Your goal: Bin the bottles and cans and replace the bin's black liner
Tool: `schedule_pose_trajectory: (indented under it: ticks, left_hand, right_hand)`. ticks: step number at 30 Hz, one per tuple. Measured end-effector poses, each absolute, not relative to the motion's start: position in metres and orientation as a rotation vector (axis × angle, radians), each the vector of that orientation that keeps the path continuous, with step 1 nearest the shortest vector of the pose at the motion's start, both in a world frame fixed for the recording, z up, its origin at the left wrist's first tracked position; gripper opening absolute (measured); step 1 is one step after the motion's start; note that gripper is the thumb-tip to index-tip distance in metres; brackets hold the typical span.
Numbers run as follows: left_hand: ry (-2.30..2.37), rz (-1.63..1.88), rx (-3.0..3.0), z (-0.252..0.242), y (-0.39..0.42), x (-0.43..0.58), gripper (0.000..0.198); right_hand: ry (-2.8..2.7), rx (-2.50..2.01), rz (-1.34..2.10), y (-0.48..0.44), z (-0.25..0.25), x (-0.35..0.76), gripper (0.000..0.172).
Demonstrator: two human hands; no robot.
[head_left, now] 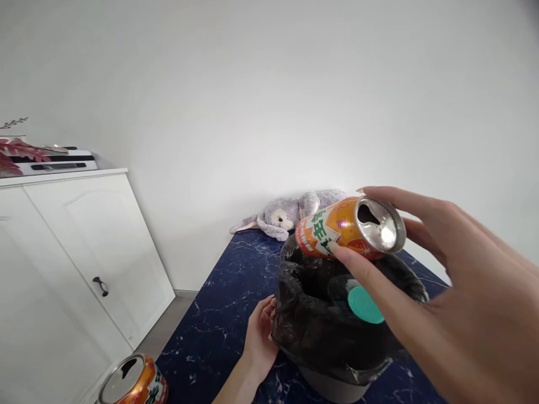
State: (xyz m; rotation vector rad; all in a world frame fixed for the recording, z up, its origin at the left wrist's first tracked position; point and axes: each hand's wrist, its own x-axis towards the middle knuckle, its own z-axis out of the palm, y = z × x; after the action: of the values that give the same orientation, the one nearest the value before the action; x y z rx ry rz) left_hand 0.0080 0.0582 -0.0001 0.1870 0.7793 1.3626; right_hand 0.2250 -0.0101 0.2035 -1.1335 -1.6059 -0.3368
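My right hand (455, 292) grips an opened orange drink can (337, 227) on its side, held just above a bin lined with a black bag (303, 320). A clear bottle with a teal cap (365, 304) lies inside the bin. My left hand (260, 331) rests against the bin's left side, fingers curled on the black bag. The bin stands on a dark blue marble-patterned table (223, 314).
A second opened orange can (132, 381) stands at the table's near left corner. A grey plush toy (290, 213) lies at the table's far end against the white wall. A white cabinet (76, 252) with a dark knob stands on the left.
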Motion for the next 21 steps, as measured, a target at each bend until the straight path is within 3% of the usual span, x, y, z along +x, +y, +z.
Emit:
schedule_pose_trajectory:
  ticks: [9,14,21]
  left_hand:
    - [0.901,1.331,0.281,0.011,0.051,0.009,0.020]
    - [0.891,1.314,0.301,0.008,0.054,0.008,0.020]
    - [0.740,1.311,0.287,-0.004,0.058,0.005,0.016]
  right_hand:
    - [-1.746,-1.237,-0.009,0.014,0.192,0.226,0.047]
    - [-1.640,-1.177,-0.029,0.009,0.199,0.227,0.025]
    - [-1.702,-0.975,-0.038,-0.003,0.203,0.213,0.015]
